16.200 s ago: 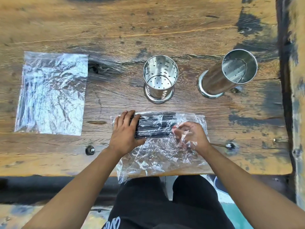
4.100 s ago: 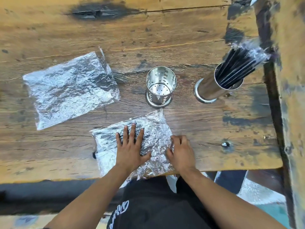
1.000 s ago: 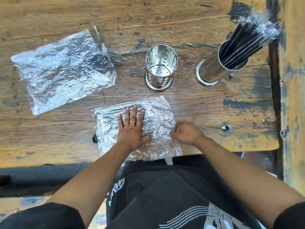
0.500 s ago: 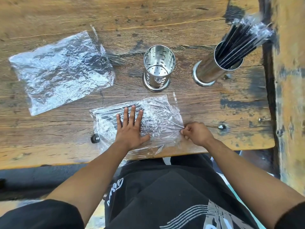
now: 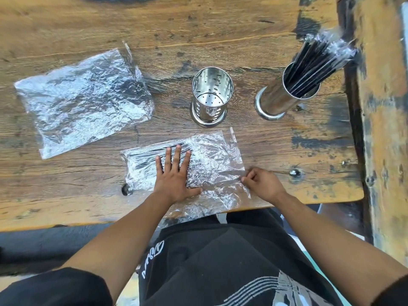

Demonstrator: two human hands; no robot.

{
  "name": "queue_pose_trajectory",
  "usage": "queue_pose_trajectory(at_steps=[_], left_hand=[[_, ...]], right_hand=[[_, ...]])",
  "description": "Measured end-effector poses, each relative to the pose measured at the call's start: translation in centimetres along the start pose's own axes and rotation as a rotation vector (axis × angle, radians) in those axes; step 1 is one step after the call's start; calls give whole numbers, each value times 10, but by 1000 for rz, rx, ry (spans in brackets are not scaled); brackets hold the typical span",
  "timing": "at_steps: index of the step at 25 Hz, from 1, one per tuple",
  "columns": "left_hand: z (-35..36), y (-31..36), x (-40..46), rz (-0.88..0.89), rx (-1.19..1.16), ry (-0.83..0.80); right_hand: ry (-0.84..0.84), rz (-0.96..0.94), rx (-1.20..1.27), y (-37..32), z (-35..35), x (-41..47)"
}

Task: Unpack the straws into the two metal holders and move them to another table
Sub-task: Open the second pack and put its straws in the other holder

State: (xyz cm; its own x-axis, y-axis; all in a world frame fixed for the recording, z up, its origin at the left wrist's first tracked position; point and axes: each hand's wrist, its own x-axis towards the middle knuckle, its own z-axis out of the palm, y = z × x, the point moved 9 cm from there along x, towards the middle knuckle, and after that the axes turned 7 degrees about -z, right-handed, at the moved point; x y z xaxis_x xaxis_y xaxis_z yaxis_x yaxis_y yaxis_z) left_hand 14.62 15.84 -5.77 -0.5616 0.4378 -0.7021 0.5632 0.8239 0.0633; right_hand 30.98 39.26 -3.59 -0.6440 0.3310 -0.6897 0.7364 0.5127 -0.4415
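A worn wooden table (image 5: pixel 198 29) with dark stains fills the head view, a second weathered surface (image 5: pixel 384 107) to its right. Compared with half a second ago, little has shifted; the right hand (image 5: pixel 262 184) sits slightly nearer the bag's edge. The left hand (image 5: pixel 174 175) lies flat, fingers spread, on the straw bag (image 5: pixel 212 157). The right hand is curled, pinching the bag's right edge. Beyond the hands stand the empty holder (image 5: pixel 210 98) and, further right, the filled holder (image 5: pixel 284 96) with straws (image 5: pixel 318 56). Far left lies an empty bag (image 5: pixel 84 100).
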Motion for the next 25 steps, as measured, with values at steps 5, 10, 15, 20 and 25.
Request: queue_pose_trajectory(at_steps=[5, 10, 15, 20, 25], left_hand=[[-7, 1, -3, 3, -39, 25], [-31, -3, -14, 9, -236, 203], [-45, -22, -18, -61, -317, 212], [-58, -45, -21, -70, -254, 251], [-50, -76, -14, -82, -169, 190]], right_hand=[[56, 79, -17, 3, -8, -3], [358, -88, 52, -57, -34, -5], [234, -58, 97, -75, -3, 24], [251, -37, 94, -79, -2, 26], [202, -21, 144, -79, 5, 32]])
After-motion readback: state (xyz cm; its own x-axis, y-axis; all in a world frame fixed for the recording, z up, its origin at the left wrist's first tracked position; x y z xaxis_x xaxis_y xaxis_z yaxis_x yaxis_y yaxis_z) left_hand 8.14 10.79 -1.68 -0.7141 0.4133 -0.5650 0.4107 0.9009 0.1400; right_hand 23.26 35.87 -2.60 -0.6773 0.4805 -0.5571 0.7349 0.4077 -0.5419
